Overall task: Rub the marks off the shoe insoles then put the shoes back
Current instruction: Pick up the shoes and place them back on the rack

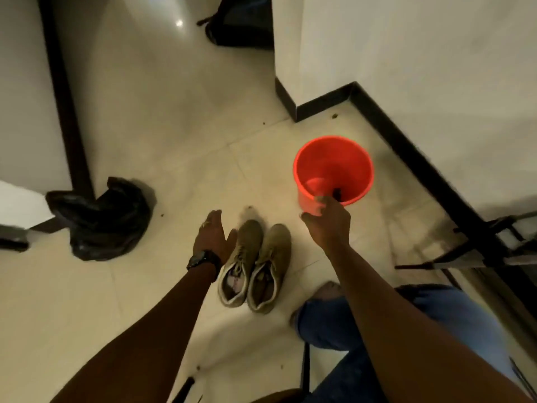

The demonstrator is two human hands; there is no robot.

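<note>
**Olive shoes side by side on the floor, bucket in hand**

A pair of olive shoes [255, 257] sits side by side on the tiled floor [174, 170], toes pointing to 12 o'clock. The left hand [213, 238], a dark watch [203, 260] on its wrist, hangs with fingers relaxed just at the pair's 9 o'clock. At 1 o'clock the right hand [329, 225] grips the near rim of an orange bucket [360, 170]. A crumpled black bag [101, 219] lies farther out at 9 o'clock, a dark backpack [241, 21] far off at 12 o'clock
</note>
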